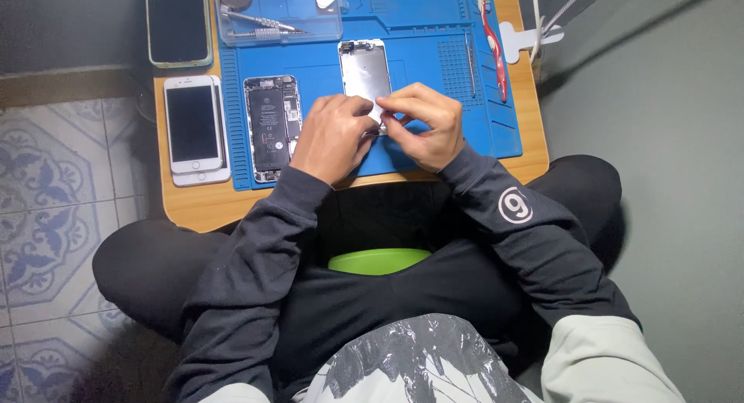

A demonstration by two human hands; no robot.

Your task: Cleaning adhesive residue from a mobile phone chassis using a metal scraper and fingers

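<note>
Green bowl (379,260) rests in the lap, below the table (203,205) edge. Left hand (332,137) and right hand (422,124) meet over the blue work mat (434,70), both pinching the lower end of the silver screen panel (364,70), which lies flat on the mat. Opened phone body (271,126) lies just left of the left hand; white phone (192,124) lies further left; red toothbrush (493,43) lies at right

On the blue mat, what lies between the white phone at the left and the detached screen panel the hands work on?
In the head view, an opened phone body, battery exposed, lies between the white phone and the screen panel.
</note>
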